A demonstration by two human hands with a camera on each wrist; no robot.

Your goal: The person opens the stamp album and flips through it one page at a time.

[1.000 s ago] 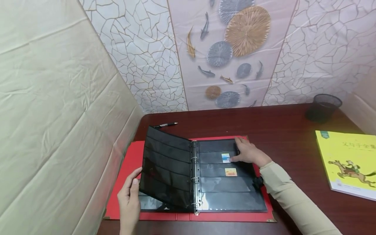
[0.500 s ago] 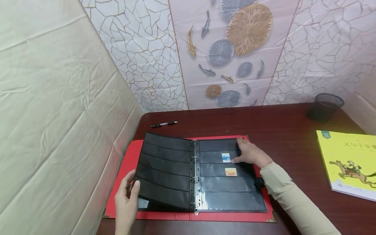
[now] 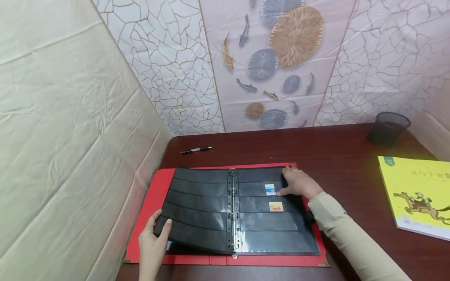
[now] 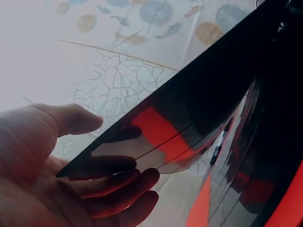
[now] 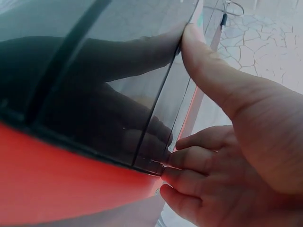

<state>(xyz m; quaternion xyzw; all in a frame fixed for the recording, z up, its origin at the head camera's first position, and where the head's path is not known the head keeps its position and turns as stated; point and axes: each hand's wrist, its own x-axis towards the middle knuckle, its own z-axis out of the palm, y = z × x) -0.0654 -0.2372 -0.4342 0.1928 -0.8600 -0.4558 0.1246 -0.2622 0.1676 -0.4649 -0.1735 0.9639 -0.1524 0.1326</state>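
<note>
A red ring binder (image 3: pixel 140 218) lies spread on the table, with black pocket pages on both sides of its metal rings (image 3: pixel 233 215). My left hand (image 3: pixel 152 240) is at the lower outer corner of the left page (image 3: pixel 197 203); in the left wrist view the fingers (image 4: pixel 118 189) lie under that page and the thumb stands apart above it. My right hand (image 3: pixel 299 182) rests at the upper right edge of the right page (image 3: pixel 274 240), its thumb beside a blue-and-white stamp (image 3: pixel 270 189). An orange-yellow stamp (image 3: pixel 275 207) sits in the pocket below.
Behind the binder lies a black pen (image 3: pixel 196 150). A yellow book (image 3: pixel 418 195) lies at the right, and a black mesh pen cup (image 3: pixel 386 128) stands in the far right corner. A pale cloth-covered wall (image 3: pixel 88 136) borders the left side.
The left page has come down towards the left cover, and my left hand has lowered with it. The pen behind is now fully visible. My right hand has stayed nearly still.
</note>
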